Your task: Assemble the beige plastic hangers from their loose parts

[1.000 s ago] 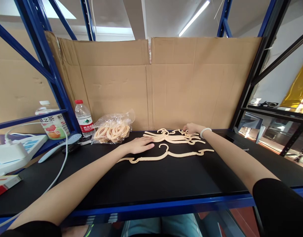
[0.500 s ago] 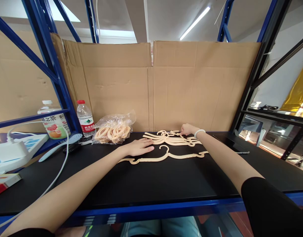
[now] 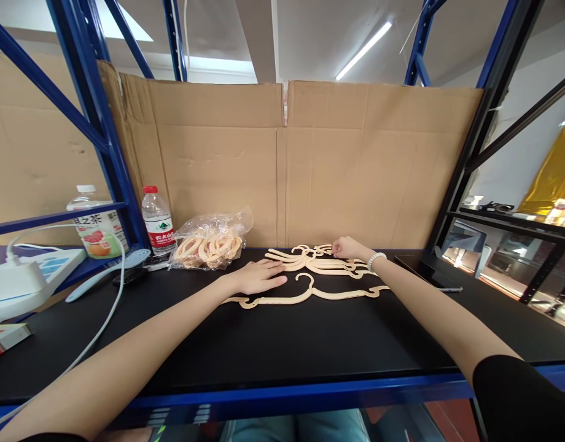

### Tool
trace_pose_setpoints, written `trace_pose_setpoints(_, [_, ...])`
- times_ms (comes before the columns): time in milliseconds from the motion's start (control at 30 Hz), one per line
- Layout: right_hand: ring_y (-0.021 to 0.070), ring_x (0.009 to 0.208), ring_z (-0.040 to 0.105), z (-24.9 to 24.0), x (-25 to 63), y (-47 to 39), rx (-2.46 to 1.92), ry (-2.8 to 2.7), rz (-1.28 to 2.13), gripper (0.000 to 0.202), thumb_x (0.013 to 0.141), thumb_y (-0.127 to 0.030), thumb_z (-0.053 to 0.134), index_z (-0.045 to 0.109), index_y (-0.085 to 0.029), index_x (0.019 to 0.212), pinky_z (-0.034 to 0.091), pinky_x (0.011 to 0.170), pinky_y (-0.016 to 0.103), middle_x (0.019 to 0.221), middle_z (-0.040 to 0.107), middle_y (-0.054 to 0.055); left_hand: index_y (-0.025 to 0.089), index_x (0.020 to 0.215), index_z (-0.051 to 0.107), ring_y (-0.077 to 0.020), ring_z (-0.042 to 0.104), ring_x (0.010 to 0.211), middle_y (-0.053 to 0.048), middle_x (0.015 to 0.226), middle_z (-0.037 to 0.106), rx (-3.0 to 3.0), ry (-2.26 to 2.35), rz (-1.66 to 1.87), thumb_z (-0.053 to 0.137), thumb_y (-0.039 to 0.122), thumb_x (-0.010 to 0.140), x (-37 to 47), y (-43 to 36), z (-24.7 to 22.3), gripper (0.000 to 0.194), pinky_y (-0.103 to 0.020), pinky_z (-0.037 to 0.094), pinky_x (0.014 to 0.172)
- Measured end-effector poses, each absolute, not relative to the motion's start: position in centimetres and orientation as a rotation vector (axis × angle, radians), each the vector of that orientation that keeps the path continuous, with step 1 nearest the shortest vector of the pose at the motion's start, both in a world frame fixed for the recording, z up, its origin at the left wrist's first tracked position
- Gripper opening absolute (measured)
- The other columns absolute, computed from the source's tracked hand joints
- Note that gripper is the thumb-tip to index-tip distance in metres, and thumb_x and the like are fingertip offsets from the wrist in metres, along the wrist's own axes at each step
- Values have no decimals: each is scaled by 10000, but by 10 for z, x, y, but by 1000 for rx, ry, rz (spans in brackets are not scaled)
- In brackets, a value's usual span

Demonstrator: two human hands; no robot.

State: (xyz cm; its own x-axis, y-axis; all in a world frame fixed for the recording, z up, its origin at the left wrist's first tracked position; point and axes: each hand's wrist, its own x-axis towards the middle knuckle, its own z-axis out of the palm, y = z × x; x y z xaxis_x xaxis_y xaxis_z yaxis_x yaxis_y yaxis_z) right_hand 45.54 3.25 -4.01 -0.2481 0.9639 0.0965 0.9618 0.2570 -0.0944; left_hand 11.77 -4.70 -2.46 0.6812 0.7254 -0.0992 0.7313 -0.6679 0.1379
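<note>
Several cream hangers (image 3: 315, 264) lie overlapped on the black table, their hooks toward the cardboard. In front of them a single cream hanger (image 3: 287, 300) lies apart, its hook pointing up and to the left. My left hand (image 3: 259, 276) rests flat with fingers spread on the left ends of the overlapped hangers, holding nothing. At the hooks of that group, my right hand (image 3: 349, 248) has its fingers closed on a hanger hook; the fingertips are small and partly hidden. A beaded bracelet circles my right wrist.
Behind my left hand sits a clear bag of cream rings (image 3: 211, 248), beside a red-capped bottle (image 3: 158, 224). A white power strip (image 3: 56, 270), cable and brush stand left. A dark phone (image 3: 418, 270) lies right. Cardboard (image 3: 218, 166) walls the back; blue and black posts flank it.
My right hand has shifted slightly left along the hanger hooks. My left hand stays on the hangers. The view has moved slightly.
</note>
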Motion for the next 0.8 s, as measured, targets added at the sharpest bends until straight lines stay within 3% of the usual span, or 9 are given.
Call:
trace_pose_setpoints(133, [183,875,615,-43,456,38,-1898,-2293,-61,109,837,-206,613,653,-123,895,472,788,335,965,666,88,317,1447,290,-319,134,1412,-20,1547,198,2728,1210,-54,177,693,888,117,-49,-25,683,-563,179,1073])
trace_pose_setpoints(233, [202,930,608,-39,460,31,-1847,-2267,-54,125,842,-141,569,667,-116,916,444,820,308,1012,661,139,319,1452,273,-306,119,1417,-16,1549,189,2728,1219,-43,171,697,884,116,-48,-27,689,-573,171,1076])
trace_pose_setpoints(333, [181,878,624,-33,463,13,-1720,-2350,76,195,836,-223,586,681,-148,988,446,772,245,981,686,89,322,1455,263,-294,110,1421,-8,1551,178,2720,1208,-50,157,691,889,115,-47,-26,683,-568,158,1085])
trace_pose_setpoints(467, [183,780,618,-35,465,-11,-1498,-2500,226,359,699,-395,713,692,-187,991,442,665,239,936,685,42,309,1457,263,-294,102,1424,-14,1551,167,2712,1218,-81,146,681,894,117,-49,-24,685,-568,151,1088])
trace_pose_setpoints(667, [189,742,589,-45,467,-18,-1454,-2439,155,208,755,-306,607,664,-147,877,419,663,271,841,645,69,292,1467,241,-294,123,1420,-29,1553,166,2732,1247,-51,145,648,911,121,-46,-28,667,-553,159,1092])
trace_pose_setpoints(733, [197,775,583,-41,467,-25,-1452,-2410,112,220,752,-308,613,656,-145,895,415,681,279,893,637,85,263,1463,260,-300,165,1408,-59,1552,180,2772,1231,38,223,641,908,118,-46,-25,673,-516,170,1100])
trace_pose_setpoints(800, [186,755,579,-34,467,-37,-1429,-2436,175,265,734,-351,653,651,-149,906,414,657,266,875,632,76,225,1395,395,-305,314,1340,-103,1491,331,2827,1149,134,408,636,855,111,-50,-18,679,-445,265,1069])
